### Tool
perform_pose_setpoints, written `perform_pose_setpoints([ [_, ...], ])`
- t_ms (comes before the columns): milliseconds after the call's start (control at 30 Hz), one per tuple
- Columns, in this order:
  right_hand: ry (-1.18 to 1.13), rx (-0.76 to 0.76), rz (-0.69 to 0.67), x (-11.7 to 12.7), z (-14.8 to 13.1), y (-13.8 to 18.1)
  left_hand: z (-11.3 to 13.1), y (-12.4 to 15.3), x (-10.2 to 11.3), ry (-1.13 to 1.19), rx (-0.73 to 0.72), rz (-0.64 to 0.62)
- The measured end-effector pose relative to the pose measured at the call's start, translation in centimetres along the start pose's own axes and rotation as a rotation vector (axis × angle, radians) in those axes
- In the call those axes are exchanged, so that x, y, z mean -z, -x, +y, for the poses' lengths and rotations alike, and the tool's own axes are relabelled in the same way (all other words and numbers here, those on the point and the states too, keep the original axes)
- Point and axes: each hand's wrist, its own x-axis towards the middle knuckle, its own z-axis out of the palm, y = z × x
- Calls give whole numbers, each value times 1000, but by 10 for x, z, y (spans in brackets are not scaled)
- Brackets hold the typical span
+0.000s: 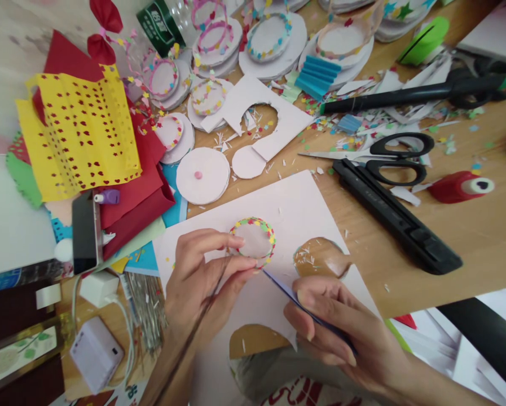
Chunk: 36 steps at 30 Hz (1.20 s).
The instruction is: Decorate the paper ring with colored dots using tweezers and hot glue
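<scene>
My left hand pinches a small round ring at its left and lower edge. Tiny red, yellow and green paper shapes cover the ring's rim. My right hand grips slim blue tweezers, whose pointed tip is at the ring's lower right edge. Whether the tip touches the rim or holds a piece, I cannot tell. Both hands are over a white foam sheet with round holes cut through it. A dark cord runs across my left hand and wrist.
Scissors, a black utility knife and a red paper punch lie to the right. White discs and decorated rings stand at the back amid scraps. Perforated yellow paper, a phone and a charger are left.
</scene>
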Motion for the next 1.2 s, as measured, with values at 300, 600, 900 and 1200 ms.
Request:
perform_pose_setpoints([
  [300, 13, 1, 20, 1, 1, 1, -2, -1, 1, -31, -11, 6],
  [600, 10, 15, 20, 0, -1, 1, -5, -1, 1, -24, -22, 7],
  [900, 30, 18, 35, 0, 1, -1, -4, -1, 1, 12, -21, 2],
  [1200, 3, 23, 19, 0, 0, -1, -3, -2, 1, 8, -20, -6],
])
